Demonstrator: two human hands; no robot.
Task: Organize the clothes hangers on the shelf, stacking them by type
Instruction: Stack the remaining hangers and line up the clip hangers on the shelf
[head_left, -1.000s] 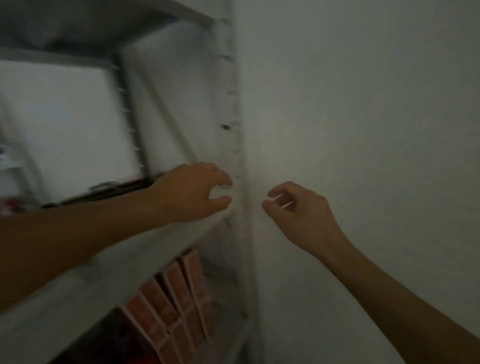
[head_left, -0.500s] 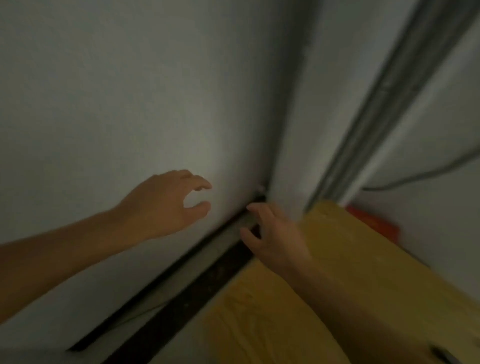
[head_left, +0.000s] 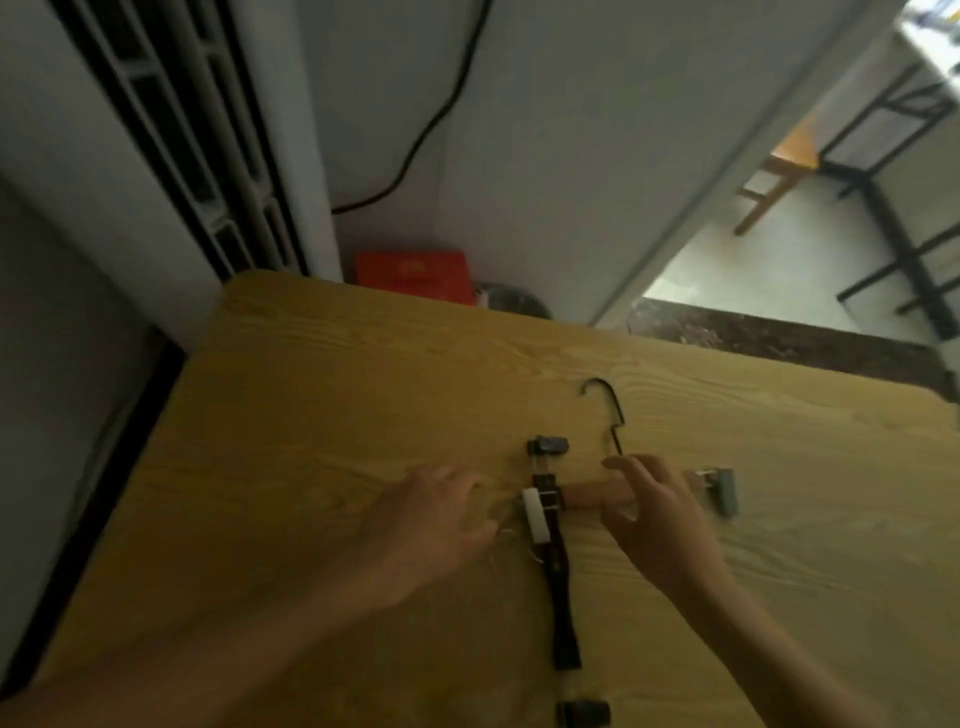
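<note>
Now both hands are down on the desk, mid-right, over two crossed hangers. Right hand (head_left: 660, 525) curls onto the wooden hanger (head_left: 587, 498); left hand (head_left: 431, 519) is spread, fingertips by its white clip (head_left: 535, 514). Black hanger (head_left: 558, 587) lies crosswise. Light, stiff things, I'd say — take the bar, not the clips.

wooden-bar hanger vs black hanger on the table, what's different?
The wooden-bar hanger has a light wood bar lying crosswise, while the black hanger is dark and runs toward the camera. The right hand rests on the wooden-bar hanger; no hand touches the black hanger, and the left hand lies beside it. The two cross near the white clip. Both lie flat on the table and carry end clips.
</note>
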